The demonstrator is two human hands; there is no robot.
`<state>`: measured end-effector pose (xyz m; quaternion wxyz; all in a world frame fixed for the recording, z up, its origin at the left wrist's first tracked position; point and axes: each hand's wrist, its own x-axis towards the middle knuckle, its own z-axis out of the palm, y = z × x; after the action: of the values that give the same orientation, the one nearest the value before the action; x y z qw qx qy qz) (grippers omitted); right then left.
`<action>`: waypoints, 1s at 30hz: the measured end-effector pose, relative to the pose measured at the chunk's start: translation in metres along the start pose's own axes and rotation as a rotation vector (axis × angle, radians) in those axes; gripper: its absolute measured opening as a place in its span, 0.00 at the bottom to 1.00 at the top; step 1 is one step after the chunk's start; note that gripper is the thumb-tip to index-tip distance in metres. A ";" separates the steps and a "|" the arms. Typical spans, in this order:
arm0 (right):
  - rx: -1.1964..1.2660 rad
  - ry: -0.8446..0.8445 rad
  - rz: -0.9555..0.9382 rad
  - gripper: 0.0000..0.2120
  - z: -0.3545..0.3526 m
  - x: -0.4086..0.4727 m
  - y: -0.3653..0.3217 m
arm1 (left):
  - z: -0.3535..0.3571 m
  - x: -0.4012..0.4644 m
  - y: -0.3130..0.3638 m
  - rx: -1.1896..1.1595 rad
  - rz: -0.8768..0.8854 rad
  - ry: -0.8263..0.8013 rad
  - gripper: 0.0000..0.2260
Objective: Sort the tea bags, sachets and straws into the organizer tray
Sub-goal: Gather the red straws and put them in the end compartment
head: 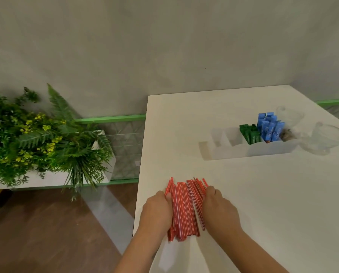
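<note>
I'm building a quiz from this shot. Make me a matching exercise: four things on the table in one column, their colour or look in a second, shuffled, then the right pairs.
Things:
1. straws
2. taller sachets in the organizer tray
3. shorter sachets in the tray
4. cups beside the tray

Colour or look:
A. green
B. clear
C. red with thin white stripes
D. blue

Pairs: 1-C, 2-D, 3-A, 4-B
</note>
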<state>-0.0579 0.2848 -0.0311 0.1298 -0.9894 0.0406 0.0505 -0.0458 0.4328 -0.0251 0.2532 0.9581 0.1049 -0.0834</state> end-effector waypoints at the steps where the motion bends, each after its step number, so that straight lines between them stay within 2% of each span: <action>1: 0.003 -0.008 0.001 0.08 -0.001 0.001 0.000 | 0.000 0.001 0.000 -0.005 0.008 0.004 0.13; 6: 0.043 -0.046 0.001 0.07 -0.008 0.004 0.001 | -0.001 0.004 0.001 -0.041 0.046 0.044 0.14; 11: 0.139 -0.026 0.012 0.05 -0.014 0.005 0.001 | -0.008 0.005 0.003 -0.226 0.080 0.129 0.13; 13: 0.253 -0.015 0.048 0.06 -0.019 0.007 -0.004 | -0.011 0.004 0.013 -0.530 0.035 0.085 0.13; 16: 0.432 -0.027 0.079 0.07 -0.030 0.005 -0.015 | -0.007 -0.001 0.033 -1.036 -0.108 -0.111 0.12; 19: 0.494 -0.060 0.033 0.08 -0.036 -0.002 -0.026 | 0.001 -0.007 0.049 -1.202 -0.188 -0.210 0.11; 24: 0.352 -0.096 -0.033 0.08 -0.045 -0.012 -0.033 | 0.003 -0.018 0.060 -1.273 -0.244 -0.337 0.14; 27: 0.151 -0.078 -0.087 0.17 -0.049 -0.015 -0.029 | 0.004 -0.020 0.064 -1.276 -0.229 -0.430 0.18; 30: 0.022 -0.080 -0.109 0.22 -0.054 -0.017 -0.022 | 0.009 -0.016 0.069 -1.341 -0.222 -0.480 0.17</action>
<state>-0.0678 0.2928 0.0281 0.1449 -0.9858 -0.0179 0.0825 -0.0458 0.3674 0.0032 0.7932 0.5352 0.1717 -0.2343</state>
